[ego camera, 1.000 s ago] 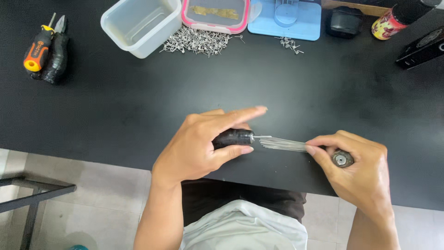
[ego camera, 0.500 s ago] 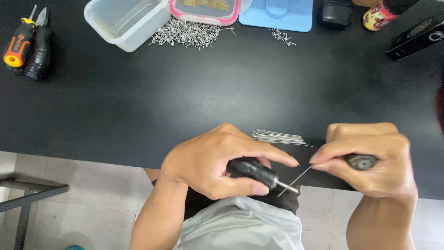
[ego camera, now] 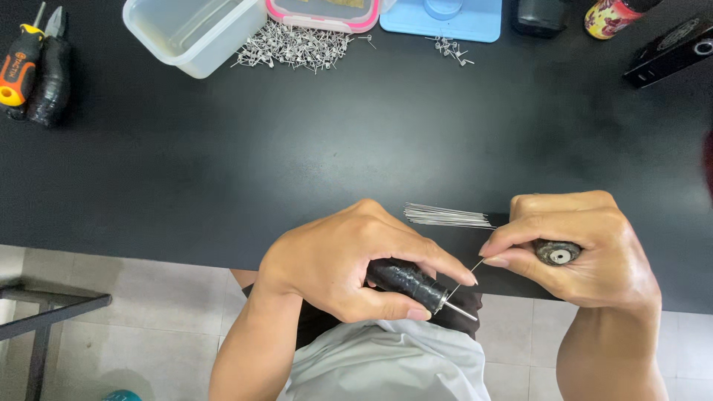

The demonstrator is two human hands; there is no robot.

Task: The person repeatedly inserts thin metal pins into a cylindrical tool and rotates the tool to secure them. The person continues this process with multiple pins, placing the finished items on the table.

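Note:
My left hand [ego camera: 349,260] grips a black-handled tool [ego camera: 407,282] with a thin metal tip pointing right, held just over the table's near edge. My right hand [ego camera: 575,249] pinches a thin wire [ego camera: 466,278] between thumb and forefinger, its end touching the tool's tip. A small black round piece with a metal centre [ego camera: 557,253] is also tucked in my right hand's fingers. A bundle of straight thin wires [ego camera: 445,216] lies on the black table [ego camera: 371,141] between my hands.
At the back stand a clear plastic tub [ego camera: 194,30], a pink-rimmed container [ego camera: 323,11], a blue tray [ego camera: 445,18] and a heap of small wire coils [ego camera: 293,46]. An orange-handled screwdriver [ego camera: 16,70] and black pliers [ego camera: 50,78] lie far left. A can [ego camera: 609,15] and black device [ego camera: 668,52] sit far right.
Both hands drew back from the table to its near edge. My right hand lifted one wire off the bundle and brought it to the tool's tip; the bundle stays on the table.

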